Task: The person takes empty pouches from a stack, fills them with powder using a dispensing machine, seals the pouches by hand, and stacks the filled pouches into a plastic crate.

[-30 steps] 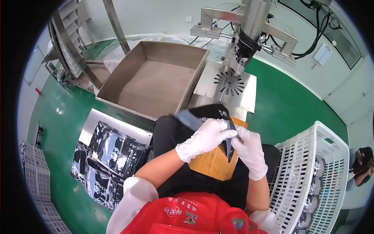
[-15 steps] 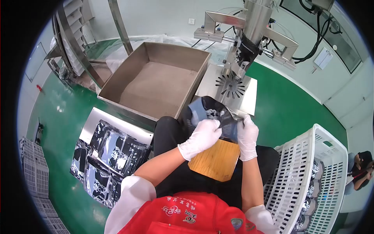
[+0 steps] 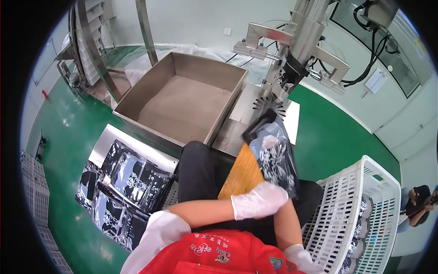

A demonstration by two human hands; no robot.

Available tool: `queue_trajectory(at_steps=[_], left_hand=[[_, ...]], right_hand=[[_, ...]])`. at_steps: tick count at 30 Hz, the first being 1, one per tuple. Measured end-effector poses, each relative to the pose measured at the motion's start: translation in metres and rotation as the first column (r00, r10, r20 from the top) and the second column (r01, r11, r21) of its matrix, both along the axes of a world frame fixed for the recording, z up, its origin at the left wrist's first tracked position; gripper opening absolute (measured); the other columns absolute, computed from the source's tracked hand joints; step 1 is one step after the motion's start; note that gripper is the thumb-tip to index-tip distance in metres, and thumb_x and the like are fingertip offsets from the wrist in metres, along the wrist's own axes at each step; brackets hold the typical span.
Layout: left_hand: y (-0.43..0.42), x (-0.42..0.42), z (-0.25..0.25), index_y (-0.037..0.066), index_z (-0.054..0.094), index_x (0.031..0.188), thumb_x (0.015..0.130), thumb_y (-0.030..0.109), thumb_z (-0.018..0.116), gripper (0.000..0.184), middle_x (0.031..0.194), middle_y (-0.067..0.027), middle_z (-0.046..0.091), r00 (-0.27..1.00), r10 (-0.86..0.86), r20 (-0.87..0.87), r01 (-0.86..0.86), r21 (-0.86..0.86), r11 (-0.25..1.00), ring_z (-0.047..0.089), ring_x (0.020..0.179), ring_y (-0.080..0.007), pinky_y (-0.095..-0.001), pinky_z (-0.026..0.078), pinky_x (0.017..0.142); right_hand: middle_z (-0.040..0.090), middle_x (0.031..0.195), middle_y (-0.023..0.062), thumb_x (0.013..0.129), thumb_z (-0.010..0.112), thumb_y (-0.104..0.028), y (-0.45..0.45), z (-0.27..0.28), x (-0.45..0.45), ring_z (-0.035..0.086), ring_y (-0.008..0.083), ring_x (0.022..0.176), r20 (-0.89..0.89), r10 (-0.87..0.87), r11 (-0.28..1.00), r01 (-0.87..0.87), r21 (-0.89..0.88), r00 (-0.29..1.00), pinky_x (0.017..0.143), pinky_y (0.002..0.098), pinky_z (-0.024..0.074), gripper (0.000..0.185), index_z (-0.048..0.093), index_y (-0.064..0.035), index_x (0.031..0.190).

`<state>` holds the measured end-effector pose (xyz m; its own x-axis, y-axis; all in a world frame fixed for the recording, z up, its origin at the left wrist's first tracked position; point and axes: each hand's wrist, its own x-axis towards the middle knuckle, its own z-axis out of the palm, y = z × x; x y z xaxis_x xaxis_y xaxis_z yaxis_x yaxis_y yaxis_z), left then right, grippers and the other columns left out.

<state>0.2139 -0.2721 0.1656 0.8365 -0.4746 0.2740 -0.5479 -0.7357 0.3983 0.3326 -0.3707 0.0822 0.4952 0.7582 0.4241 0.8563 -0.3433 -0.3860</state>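
Note:
A black and grey-blue plastic packaging bag [image 3: 278,166] with white lettering lies stretched over my right forearm, below the metal nozzle. My right hand [image 3: 270,141] shows only as a pale glove patch at the bag's upper part; it seems to be inside the bag, and its fingers are hidden. Crossing over my right wrist, my gloved left hand [image 3: 259,202] is closed at the bag's near edge. Under the bag, a wooden board [image 3: 239,176] rests between my legs. Farther up, a similar dark bag [image 3: 292,71] is around the steel nozzle tube [image 3: 310,23].
A deep steel tray [image 3: 223,116] stands ahead on the left. Several flat bags [image 3: 132,178] lie on a metal stand at my left. On the right is a white plastic basket [image 3: 340,201] holding filled packs. Another person [image 3: 417,203] is at the far right.
The bag has turned and moved right and nearer, now covering my right hand. My left hand has moved down and right to the bag's near edge.

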Motion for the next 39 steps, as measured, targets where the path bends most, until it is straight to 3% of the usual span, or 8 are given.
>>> queue_trajectory(at_steps=[5,28,30,31,32,34,35,39], left_hand=[[-0.028,-0.04,-0.008,0.003,0.06,0.066,0.066,0.013,0.061,0.01,0.057,-0.0087,0.055,0.916,-0.072,0.394,0.075,0.007,0.997,0.06,0.051,-0.0203,-0.0315,0.049,0.044],[-0.028,-0.03,-0.002,0.001,0.06,0.068,0.072,0.012,0.06,0.012,0.061,-0.0186,0.059,0.966,-0.238,0.098,0.257,-0.323,0.911,0.064,0.059,-0.0326,-0.0393,0.05,0.05],[-0.016,-0.027,0.013,0.0,0.059,0.073,0.076,0.015,0.06,0.015,0.07,-0.0197,0.06,0.884,-0.443,-0.149,0.409,-0.212,0.888,0.064,0.064,-0.0326,-0.0408,0.049,0.049],[0.006,-0.029,0.04,0.0,0.059,0.082,0.078,0.017,0.061,0.017,0.08,-0.0189,0.059,0.935,-0.352,0.045,0.355,-0.105,0.929,0.063,0.071,-0.033,-0.041,0.049,0.052],[0.021,-0.026,0.063,0.002,0.059,0.089,0.078,0.018,0.065,0.021,0.085,-0.016,0.058,1.0,-0.029,-0.012,0.022,-0.388,0.921,0.061,0.077,-0.0326,-0.0422,0.05,0.061],[0.065,-0.004,0.082,0.0,0.058,0.1,0.074,0.02,0.076,0.037,0.087,-0.014,0.058,0.734,0.597,0.324,-0.426,-0.465,0.776,0.059,0.081,-0.0353,-0.0434,0.049,0.076],[0.078,0.001,0.078,0.0,0.058,0.101,0.077,0.02,0.076,0.036,0.09,-0.0147,0.059,0.636,0.686,0.355,-0.492,-0.498,0.714,0.059,0.083,-0.0361,-0.0425,0.049,0.078],[0.083,0.024,0.032,0.003,0.062,0.086,0.087,0.02,0.068,0.018,0.077,-0.016,0.061,0.731,0.672,0.119,-0.544,-0.492,0.679,0.061,0.067,-0.034,-0.0393,0.049,0.061]], right_hand=[[0.057,0.122,0.0181,0.082,0.063,-0.014,0.001,-0.003,-0.003,0.057,0.0267,0.111,0.038,-0.027,0.999,0.027,0.017,0.999,0.097,0.0357,0.046,0.051,0.052,-0.0022,0.13],[0.057,0.124,0.0191,0.084,0.065,-0.033,0.042,0.011,-0.018,0.057,0.0311,0.114,0.241,-0.053,0.997,0.036,0.073,0.969,0.104,0.0408,0.0402,0.061,0.049,0.0028,0.13],[0.057,0.124,0.0192,0.084,0.065,-0.035,0.047,0.015,-0.018,0.057,0.0314,0.114,0.258,-0.049,0.996,0.029,0.08,0.965,0.105,0.0412,0.0397,0.062,0.048,0.0033,0.13],[0.057,0.124,0.0193,0.084,0.065,-0.036,0.047,0.016,-0.02,0.057,0.0316,0.114,0.262,-0.05,0.997,0.031,0.076,0.964,0.105,0.0414,0.0395,0.063,0.048,0.0035,0.13],[0.057,0.124,0.0193,0.084,0.065,-0.036,0.044,0.017,-0.022,0.057,0.0318,0.114,0.267,-0.055,0.997,0.036,0.075,0.962,0.105,0.0416,0.0392,0.063,0.048,0.0037,0.13],[0.057,0.124,0.0194,0.085,0.065,-0.038,0.044,0.019,-0.027,0.056,0.0322,0.114,0.273,-0.067,0.996,0.046,0.082,0.96,0.106,0.0421,0.0387,0.065,0.048,0.0041,0.13],[0.057,0.124,0.0194,0.085,0.065,-0.039,0.045,0.019,-0.032,0.056,0.0324,0.114,0.273,-0.073,0.995,0.05,0.09,0.959,0.106,0.0423,0.0385,0.065,0.048,0.0044,0.13],[0.057,0.125,0.0196,0.085,0.066,-0.042,0.05,0.032,-0.033,0.056,0.0331,0.115,0.321,-0.059,0.995,0.029,0.098,0.945,0.108,0.0432,0.0375,0.068,0.047,0.0052,0.131]])
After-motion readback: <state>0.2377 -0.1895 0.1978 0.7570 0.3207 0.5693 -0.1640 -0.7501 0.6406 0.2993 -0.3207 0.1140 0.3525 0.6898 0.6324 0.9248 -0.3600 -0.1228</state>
